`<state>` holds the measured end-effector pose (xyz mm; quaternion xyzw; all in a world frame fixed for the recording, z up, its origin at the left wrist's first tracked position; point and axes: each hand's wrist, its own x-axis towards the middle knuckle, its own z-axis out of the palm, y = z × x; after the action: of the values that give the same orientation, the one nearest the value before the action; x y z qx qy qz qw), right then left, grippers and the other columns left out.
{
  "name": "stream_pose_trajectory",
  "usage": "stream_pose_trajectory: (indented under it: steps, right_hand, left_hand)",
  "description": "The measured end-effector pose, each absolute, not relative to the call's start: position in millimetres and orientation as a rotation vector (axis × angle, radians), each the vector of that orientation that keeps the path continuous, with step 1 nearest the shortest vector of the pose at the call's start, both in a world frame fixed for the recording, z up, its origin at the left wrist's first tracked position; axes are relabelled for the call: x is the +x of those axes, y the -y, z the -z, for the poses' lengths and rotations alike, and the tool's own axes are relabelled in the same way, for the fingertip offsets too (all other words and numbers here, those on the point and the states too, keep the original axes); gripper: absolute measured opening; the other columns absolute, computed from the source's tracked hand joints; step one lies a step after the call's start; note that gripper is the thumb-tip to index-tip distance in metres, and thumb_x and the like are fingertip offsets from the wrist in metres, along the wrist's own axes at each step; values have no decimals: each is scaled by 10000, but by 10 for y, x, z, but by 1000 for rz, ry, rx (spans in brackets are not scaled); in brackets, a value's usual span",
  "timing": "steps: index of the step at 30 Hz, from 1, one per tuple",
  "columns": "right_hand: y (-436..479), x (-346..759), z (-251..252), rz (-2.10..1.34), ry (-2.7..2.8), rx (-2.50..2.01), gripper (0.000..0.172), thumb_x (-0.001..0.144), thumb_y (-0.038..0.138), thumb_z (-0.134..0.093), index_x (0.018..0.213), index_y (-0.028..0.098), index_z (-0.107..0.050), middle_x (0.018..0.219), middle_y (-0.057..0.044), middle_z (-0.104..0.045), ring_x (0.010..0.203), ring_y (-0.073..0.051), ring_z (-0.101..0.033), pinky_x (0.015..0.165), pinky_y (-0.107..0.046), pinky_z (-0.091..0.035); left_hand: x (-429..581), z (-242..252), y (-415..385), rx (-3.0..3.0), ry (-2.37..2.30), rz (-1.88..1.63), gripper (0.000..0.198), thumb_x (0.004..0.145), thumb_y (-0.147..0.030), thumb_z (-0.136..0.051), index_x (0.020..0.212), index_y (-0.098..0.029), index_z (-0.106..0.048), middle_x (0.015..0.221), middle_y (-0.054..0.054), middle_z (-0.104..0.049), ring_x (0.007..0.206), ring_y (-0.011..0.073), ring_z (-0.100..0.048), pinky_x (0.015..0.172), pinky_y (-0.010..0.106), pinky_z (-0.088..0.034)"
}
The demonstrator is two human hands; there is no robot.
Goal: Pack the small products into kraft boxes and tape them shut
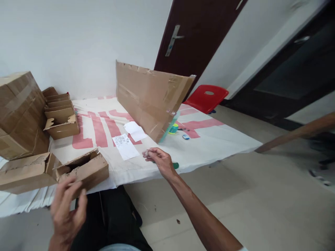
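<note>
My left hand (pixel 68 209) is in front of the small open cardboard box (pixel 91 171), its fingers apart and slightly bent. It holds nothing, and I cannot tell whether a fingertip touches the box. Above the table's front edge, my right hand (pixel 161 160) is pinched, with a tiny pale thing at its fingertips that is too small to name. Just left of those fingers lies a white paper sheet (pixel 128 150) with small drawn marks. A second, folded white paper (pixel 135 130) lies behind it. Partly hidden by my right hand is a green object (pixel 175 165).
A tall cardboard panel (pixel 149 94) stands on the cloth-covered table (pixel 222 143). Near its foot are a yellow-green tape roll (pixel 173 128) and a small blue item (pixel 186 137). Cardboard boxes (pixel 21 111) crowd the left side. A red chair (pixel 206 97) stands beyond.
</note>
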<state>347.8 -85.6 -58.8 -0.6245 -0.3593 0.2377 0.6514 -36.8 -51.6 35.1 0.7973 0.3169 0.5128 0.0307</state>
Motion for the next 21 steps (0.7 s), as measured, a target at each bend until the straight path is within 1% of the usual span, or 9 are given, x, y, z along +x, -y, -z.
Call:
stream_pose_trajectory:
  steps: [2, 4, 6, 7, 9, 11, 15, 18, 21]
  right_hand:
    - [986, 3086, 427, -758, 756, -1239, 383, 775, 568, -817, 899, 221, -714, 870, -76, -803, 775, -224, -751, 683, -366, -631]
    - [1110, 2708, 287, -922, 723, -1135, 355, 775, 536, -847, 886, 223, -722, 856, -67, -803, 749, -215, -747, 660, -348, -631]
    - [1205, 2387, 198, -1020, 722, -1088, 338, 786, 528, -848, 880, 225, -729, 832, -55, -798, 724, -206, -740, 658, -340, -633]
    - [1238, 2256, 175, -1039, 730, -1082, 331, 790, 525, -847, 876, 226, -734, 816, -47, -793, 713, -201, -736, 668, -336, -635]
    - [1278, 2052, 164, -1010, 751, -1102, 309, 801, 515, -839, 865, 227, -745, 780, -33, -780, 698, -189, -726, 691, -322, -634]
    - [1294, 1917, 178, -912, 772, -1152, 272, 819, 492, -823, 855, 231, -755, 767, -26, -774, 701, -184, -723, 700, -303, -629]
    - [1328, 1761, 204, -698, 845, -1237, 195, 895, 442, -751, 888, 247, -766, 807, -30, -788, 721, -201, -738, 686, -308, -635]
    - [1374, 1678, 224, -564, 990, -1278, 155, 954, 397, -688, 955, 271, -778, 851, -32, -806, 724, -211, -750, 706, -330, -647]
    - [1400, 1609, 257, -442, 1135, -1279, 157, 943, 363, -699, 1049, 290, -788, 927, -43, -826, 801, -239, -779, 779, -364, -659]
  left_hand:
    - [-117, -320, 612, 2329, -814, -1362, 271, 934, -163, -696, 1193, -240, -705, 1126, 83, -733, 994, 229, -726, 860, 362, -617]
    - [127, -240, 665, 2116, -730, -1085, 330, 962, -210, -682, 1292, -226, -683, 1127, 94, -733, 915, 191, -718, 731, 287, -609]
    - [324, -146, 697, 1956, -673, -917, 418, 955, -252, -716, 1368, -220, -660, 1156, 104, -725, 865, 170, -700, 692, 265, -596]
    - [397, -104, 711, 1918, -657, -893, 443, 949, -267, -734, 1382, -216, -660, 1137, 102, -723, 859, 169, -689, 704, 270, -593]
    - [486, -48, 738, 1909, -652, -922, 411, 953, -282, -745, 1354, -206, -693, 1048, 83, -714, 843, 169, -664, 735, 286, -581]
    - [506, -31, 761, 1926, -659, -987, 318, 976, -282, -723, 1282, -196, -743, 974, 72, -700, 839, 175, -650, 746, 295, -571]
    - [430, -58, 771, 1908, -672, -1067, 229, 1019, -284, -663, 1186, -184, -784, 988, 96, -740, 868, 194, -690, 737, 303, -583]
    - [353, -48, 746, 1905, -730, -1107, 202, 1033, -309, -647, 1096, -194, -800, 987, 99, -796, 898, 218, -746, 804, 336, -623]
    - [309, 30, 724, 2043, -805, -1164, 224, 1053, -302, -609, 1152, -214, -791, 1067, 107, -825, 971, 237, -784, 897, 368, -649]
